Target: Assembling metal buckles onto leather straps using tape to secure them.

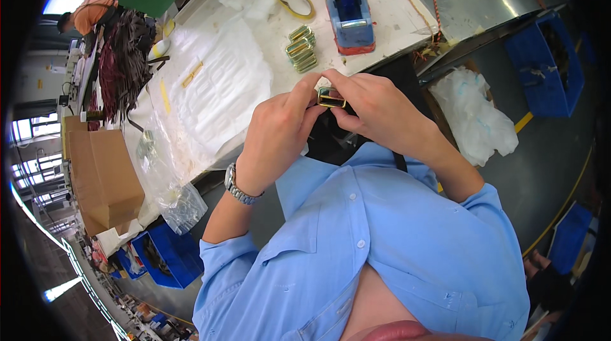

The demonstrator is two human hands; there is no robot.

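- My left hand (275, 131) and my right hand (382, 112) meet in front of my chest, just off the edge of the counter (394, 16).
- Both pinch one small brass buckle (331, 97): my left fingertips close on its left end, my right thumb and fingers clamp its right end and top.
- A black strap (400, 161) shows below my right wrist; whether it joins the buckle I cannot tell.
- A row of like brass buckles (301, 49) stands on the counter just beyond my hands.
- Behind it sits a blue tape dispenser (349, 7), with a yellowish ring of tape (294, 1) to its left.
- White padded sheeting (219, 89) covers the counter on my left.
- A silver wristwatch (239, 189) sits on my left wrist.
- A blue crate (544, 67) stands on the floor to my right.
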